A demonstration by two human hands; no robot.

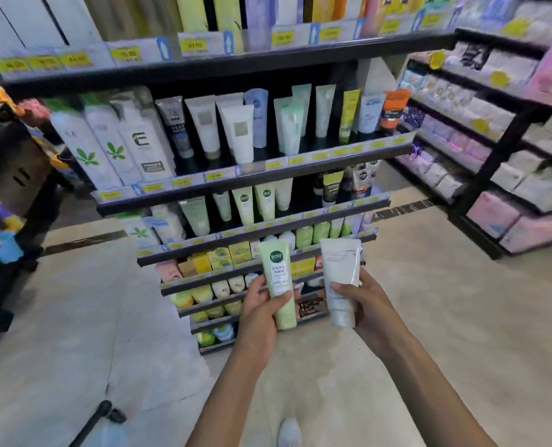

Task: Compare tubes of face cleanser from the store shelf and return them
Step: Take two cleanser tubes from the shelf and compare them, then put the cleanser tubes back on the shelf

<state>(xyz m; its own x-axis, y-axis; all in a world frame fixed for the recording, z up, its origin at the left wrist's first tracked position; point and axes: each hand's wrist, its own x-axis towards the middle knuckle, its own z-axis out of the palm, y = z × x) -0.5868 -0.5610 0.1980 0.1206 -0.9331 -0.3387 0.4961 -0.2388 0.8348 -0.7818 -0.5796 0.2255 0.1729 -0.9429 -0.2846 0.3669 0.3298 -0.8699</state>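
Note:
My left hand [257, 312] grips a pale green cleanser tube [276, 275] with a round green logo, cap end down. My right hand [363, 300] grips a white cleanser tube [340, 269], also cap end down. Both tubes stand upright side by side, slightly apart, in front of the lower shelves. Behind them the black store shelf [235, 185] carries rows of tubes; matching green tubes [245, 204] stand on the third tier, and white tubes [239, 133] on the tier above.
A second black shelf unit [481, 175] with pastel packets stands at the right, across a beige-tiled aisle [429, 301]. A dark rack [6, 175] with colourful goods is at the left. A black pole [93, 421] lies on the floor at lower left; a shoe [289, 432] shows below.

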